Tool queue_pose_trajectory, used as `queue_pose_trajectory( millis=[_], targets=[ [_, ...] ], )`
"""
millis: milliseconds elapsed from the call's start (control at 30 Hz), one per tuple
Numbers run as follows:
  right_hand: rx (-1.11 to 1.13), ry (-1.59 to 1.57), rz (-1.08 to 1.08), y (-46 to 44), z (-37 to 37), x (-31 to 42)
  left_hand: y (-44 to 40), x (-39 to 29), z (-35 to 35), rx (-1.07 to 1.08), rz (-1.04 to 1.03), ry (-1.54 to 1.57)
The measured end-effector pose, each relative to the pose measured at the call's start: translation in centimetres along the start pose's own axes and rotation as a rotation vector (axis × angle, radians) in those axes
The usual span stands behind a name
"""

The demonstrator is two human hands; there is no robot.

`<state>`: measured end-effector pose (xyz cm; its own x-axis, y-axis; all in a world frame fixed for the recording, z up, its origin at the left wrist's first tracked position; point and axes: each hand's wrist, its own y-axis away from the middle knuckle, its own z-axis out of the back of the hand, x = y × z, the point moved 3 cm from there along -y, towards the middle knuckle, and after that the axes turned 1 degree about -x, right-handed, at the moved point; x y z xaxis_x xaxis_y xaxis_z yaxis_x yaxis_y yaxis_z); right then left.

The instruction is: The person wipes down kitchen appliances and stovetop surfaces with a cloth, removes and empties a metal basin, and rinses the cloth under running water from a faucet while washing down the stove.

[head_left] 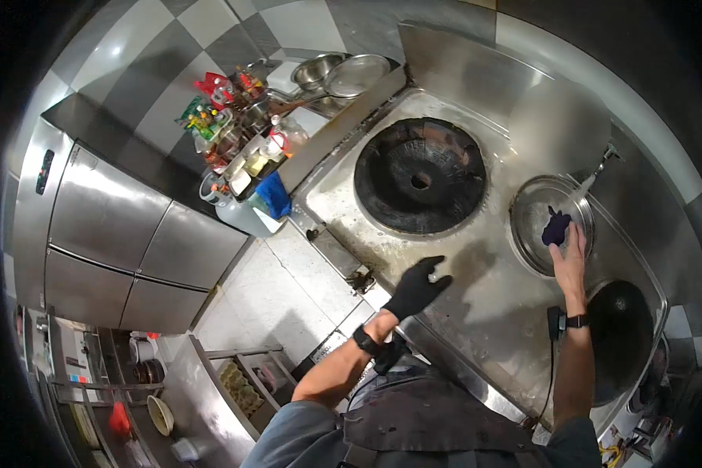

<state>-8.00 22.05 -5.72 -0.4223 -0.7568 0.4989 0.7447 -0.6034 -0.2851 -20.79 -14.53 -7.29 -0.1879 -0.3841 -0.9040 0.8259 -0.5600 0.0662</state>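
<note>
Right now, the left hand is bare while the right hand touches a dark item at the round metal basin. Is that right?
No: the left hand wears a black glove, as the head view shows; the right hand does touch the dark item at the round metal basin.

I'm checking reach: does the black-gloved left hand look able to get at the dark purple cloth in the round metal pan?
Probably yes: between the left hand and the cloth lie only bare steel stovetop and the pan's rim; the bare right hand is at the cloth's other side.
</note>
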Motion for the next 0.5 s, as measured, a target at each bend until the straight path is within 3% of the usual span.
queue_pose_trajectory(
  millis=[67, 100, 167, 200, 267, 333, 400, 433, 467, 500],
  targets=[
    [0.112, -0.108, -0.058, 1.3, -0.3, 0.8, -0.9, 2.2, 5.0, -0.056, 0.006, -0.206],
    [0.256, -0.165, -0.226, 2.4, 0.1, 3.5, -1.8, 3.4, 7.8, -0.091, -0.112, -0.245],
    [0.305, -0.253, -0.158, 5.2, -1.7, 5.1, -4.1, 7.6, 13.1, -0.156, -0.113, -0.439],
    [0.298, -0.033, 0.043, 6.4, -3.6, 4.4, -5.4, 8.1, 15.9, -0.121, -0.065, -0.514],
    [0.346, -0.125, 0.041, 8.8, -5.9, 5.8, -9.0, 12.3, 21.4, -0.116, -0.045, -0.676],
    [0.444, -0.094, -0.008, 9.8, -7.3, 8.4, -13.4, 18.7, 26.1, -0.084, -0.01, -0.713],
    [0.544, -0.064, -0.072, 10.4, -8.1, 11.4, -15.8, 19.9, 29.4, -0.082, 0.16, -0.712],
    [0.538, -0.056, -0.109, 10.7, -8.4, 12.7, -17.8, 23.8, 31.0, -0.112, 0.132, -0.756],
    [0.493, 0.006, -0.111, 11.9, -9.2, 12.7, -18.3, 23.3, 31.6, -0.063, 0.084, -0.54],
    [0.448, 0.067, -0.099, 12.0, -10.4, 12.5, -20.6, 23.8, 31.7, 0.113, -0.046, -0.663]
  ],
)
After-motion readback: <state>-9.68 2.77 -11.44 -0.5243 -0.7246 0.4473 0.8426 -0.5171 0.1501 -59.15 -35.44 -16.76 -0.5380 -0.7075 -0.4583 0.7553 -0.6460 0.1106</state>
